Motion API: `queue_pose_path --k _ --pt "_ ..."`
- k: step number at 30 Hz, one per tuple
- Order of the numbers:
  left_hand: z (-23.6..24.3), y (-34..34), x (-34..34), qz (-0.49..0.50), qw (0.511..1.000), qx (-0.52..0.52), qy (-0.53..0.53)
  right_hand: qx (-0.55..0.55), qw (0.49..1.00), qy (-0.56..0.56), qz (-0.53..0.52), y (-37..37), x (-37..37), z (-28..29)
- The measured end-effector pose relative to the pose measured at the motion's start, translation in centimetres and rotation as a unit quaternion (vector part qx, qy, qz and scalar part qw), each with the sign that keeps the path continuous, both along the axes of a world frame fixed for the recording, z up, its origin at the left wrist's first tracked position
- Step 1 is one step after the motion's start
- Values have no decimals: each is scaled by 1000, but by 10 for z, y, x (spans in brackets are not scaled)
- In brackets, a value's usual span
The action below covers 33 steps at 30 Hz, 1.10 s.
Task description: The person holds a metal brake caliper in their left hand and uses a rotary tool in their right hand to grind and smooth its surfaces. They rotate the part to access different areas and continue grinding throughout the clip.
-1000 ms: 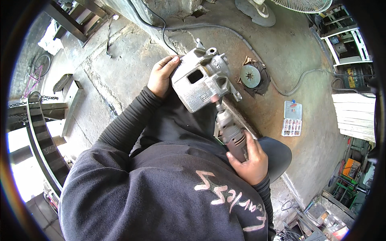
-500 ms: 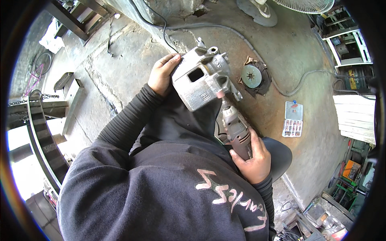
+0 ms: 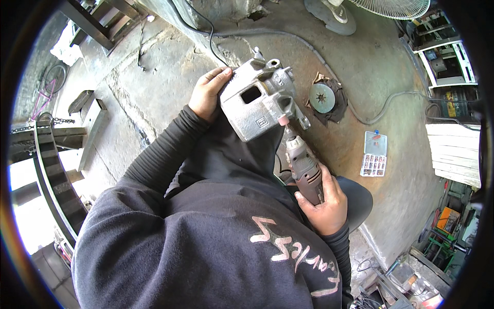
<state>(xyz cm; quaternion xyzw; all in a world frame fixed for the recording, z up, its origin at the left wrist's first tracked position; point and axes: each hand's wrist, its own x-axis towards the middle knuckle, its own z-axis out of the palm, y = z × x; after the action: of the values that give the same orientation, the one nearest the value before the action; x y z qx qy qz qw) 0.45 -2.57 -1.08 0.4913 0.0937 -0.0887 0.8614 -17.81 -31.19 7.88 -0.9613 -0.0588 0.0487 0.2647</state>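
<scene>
While left hand (image 3: pixel 207 95) grasps silver brake caliper (image 3: pixel 261 107) by its left side above lap (image 3: pixel 231 154), pink grinding stone (image 3: pixel 283 120) sits at its lower-right edge, contact unclear; rotary tool (image 3: pixel 304 169) gripped by right hand (image 3: pixel 329 206); steady hold, light even strokes advisable.

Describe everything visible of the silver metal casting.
The silver metal casting is a blocky, hollow-looking part with a grainy, matte, cast-looking surface. A rounded rectangular opening shows dark in its broad face, with a small framed mark lower down. Lugs project along its upper and right sides, one with a round hole. It sits tilted above the person's dark-clothed lap, gripped at its left edge by the left hand. A rotary tool's pink tip is at its lower right; contact is unclear.
</scene>
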Motion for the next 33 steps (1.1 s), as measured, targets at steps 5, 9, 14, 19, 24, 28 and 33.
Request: queue_pose_path --k 5,9,14,19,24,28,33 --pt "-1 2 2 -8 1000 -12 -12 8 1000 -7 7 0 0 -2" --pt "-3 5 4 -31 999 -28 -5 1 1000 -11 17 -1 1 -3" --pt "-3 5 5 -21 999 -34 6 15 1000 -7 -7 -1 2 -2" --pt "-1 6 6 -35 999 -24 5 -1 1000 -21 23 -1 3 -3" --pt "-2 5 5 -36 999 -31 0 -5 1000 -12 17 -1 5 0" --pt "-2 4 5 -30 999 -11 -8 -18 999 -25 13 1 5 4" --pt "-1 2 4 -20 1000 2 -6 -14 999 -35 33 4 6 7"
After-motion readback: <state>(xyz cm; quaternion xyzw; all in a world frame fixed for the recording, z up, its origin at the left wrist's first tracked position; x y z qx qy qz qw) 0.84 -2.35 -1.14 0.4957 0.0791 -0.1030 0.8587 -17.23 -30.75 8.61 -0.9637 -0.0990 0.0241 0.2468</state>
